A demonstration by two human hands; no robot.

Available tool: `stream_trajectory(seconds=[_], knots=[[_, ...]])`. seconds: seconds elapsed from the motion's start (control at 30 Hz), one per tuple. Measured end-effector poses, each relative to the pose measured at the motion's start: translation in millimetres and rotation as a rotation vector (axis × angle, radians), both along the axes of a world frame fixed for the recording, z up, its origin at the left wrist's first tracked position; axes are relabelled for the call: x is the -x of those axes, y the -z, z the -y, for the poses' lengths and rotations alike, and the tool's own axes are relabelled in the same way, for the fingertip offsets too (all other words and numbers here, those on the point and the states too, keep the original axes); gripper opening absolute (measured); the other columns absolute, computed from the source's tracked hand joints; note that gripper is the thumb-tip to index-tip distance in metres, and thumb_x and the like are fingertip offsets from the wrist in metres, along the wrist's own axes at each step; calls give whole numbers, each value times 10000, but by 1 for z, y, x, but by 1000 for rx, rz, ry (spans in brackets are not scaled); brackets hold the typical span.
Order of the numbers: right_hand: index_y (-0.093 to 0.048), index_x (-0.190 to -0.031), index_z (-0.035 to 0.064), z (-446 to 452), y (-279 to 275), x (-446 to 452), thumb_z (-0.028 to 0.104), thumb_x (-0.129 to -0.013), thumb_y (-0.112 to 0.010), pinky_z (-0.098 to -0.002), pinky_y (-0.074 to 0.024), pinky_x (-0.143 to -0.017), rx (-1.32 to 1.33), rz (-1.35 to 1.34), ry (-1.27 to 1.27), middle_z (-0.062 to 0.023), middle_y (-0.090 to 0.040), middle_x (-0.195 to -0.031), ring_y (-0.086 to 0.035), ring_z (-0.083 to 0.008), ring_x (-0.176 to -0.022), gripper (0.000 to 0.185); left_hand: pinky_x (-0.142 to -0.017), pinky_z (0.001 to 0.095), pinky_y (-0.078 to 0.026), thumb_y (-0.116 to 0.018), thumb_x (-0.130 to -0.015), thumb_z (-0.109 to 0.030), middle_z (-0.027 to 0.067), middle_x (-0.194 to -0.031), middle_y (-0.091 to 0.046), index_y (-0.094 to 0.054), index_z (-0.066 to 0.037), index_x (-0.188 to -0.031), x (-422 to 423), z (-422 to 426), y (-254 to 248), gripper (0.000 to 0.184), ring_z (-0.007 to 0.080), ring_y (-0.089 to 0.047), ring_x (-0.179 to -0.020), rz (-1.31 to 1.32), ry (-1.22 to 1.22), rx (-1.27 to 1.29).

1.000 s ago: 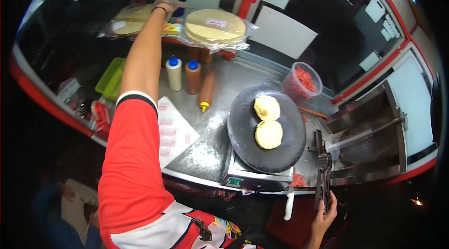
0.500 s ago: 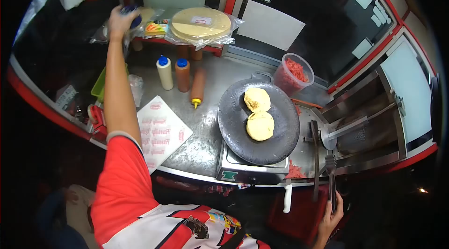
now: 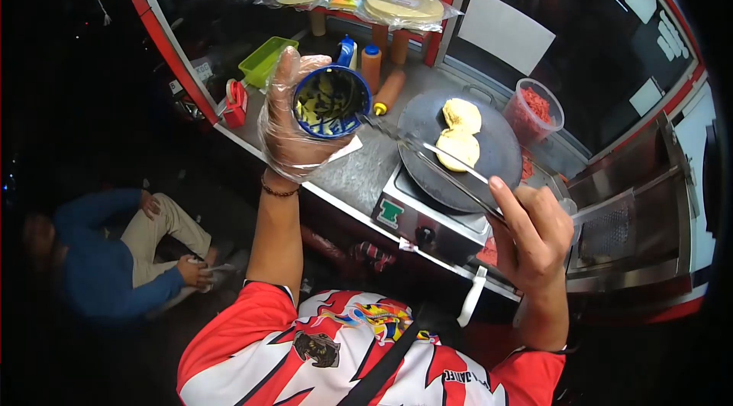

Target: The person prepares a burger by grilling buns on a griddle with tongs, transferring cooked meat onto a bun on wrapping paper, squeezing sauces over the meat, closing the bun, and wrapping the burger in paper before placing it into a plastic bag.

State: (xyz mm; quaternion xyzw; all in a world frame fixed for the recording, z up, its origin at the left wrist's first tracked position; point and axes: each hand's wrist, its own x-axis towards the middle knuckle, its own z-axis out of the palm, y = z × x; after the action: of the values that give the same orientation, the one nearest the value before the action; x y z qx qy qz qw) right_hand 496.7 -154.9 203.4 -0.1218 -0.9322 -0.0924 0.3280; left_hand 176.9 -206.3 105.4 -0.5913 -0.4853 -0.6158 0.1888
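Observation:
My left hand, in a clear plastic glove, grips a blue mug tilted so its inside faces me. Yellow spread, perhaps margarine, coats the mug's inner wall. My bare right hand is closed on metal tongs, whose tips reach to the mug's right rim; whether they touch it I cannot tell. Beyond the tongs, two bun halves lie on a round black griddle. The tongs cross in front of the nearer half.
Sauce bottles are behind the mug, one lying down. A tub of shredded red filling stands right of the griddle. A white-handled knife juts over the counter's front edge. Flatbreads sit on the shelf. A person sits lower left.
My left hand has come back from the shelf with the blue mug. My right hand has raised the tongs from low right to the mug. The view has shifted left.

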Motion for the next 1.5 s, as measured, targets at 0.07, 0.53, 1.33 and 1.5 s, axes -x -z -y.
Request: stream_trajectory(seconds=[0.07, 0.53, 1.33, 1.5], knots=[[-696, -1231, 50, 16, -8, 1, 64, -701, -782, -326, -395, -493, 46, -8, -7, -60, -538, -794, -503, -191, -577, 538, -1053, 387, -472, -961, -592, -103, 151, -1307, -583, -215, -90, -1570, -19, 4, -7, 1230, 270, -602, -1197, -10, 81, -78], [-715, -1042, -3, 15, -46, 22, 95, -818, -692, -430, -526, -641, 269, 207, 215, -143, -639, -868, -663, -347, -748, 246, -1031, 405, -486, -942, -585, -42, 181, -1335, -577, -147, -104, -1591, -54, -45, 5, 1284, 300, -604, -1196, -138, 358, -32], [-709, -1019, -67, 24, 2, 9, 164, -899, -659, -432, -551, -680, 633, -66, 289, -232, -705, -870, -692, -378, -763, 266, -1015, 396, -494, -950, -599, -67, 162, -1278, -608, -124, -105, -1603, -33, -59, 33, 1301, 288, -627, -1141, -142, 366, 24], [-680, -933, -58, 33, 11, 24, 128, -924, -615, -475, -501, -630, 664, 9, 301, -237, -641, -723, -644, -412, -675, 197, -1001, 423, -499, -961, -625, -113, 175, -1248, -621, -13, -131, -1609, -48, -61, 34, 1366, 310, -632, -1130, -308, 232, -33]])
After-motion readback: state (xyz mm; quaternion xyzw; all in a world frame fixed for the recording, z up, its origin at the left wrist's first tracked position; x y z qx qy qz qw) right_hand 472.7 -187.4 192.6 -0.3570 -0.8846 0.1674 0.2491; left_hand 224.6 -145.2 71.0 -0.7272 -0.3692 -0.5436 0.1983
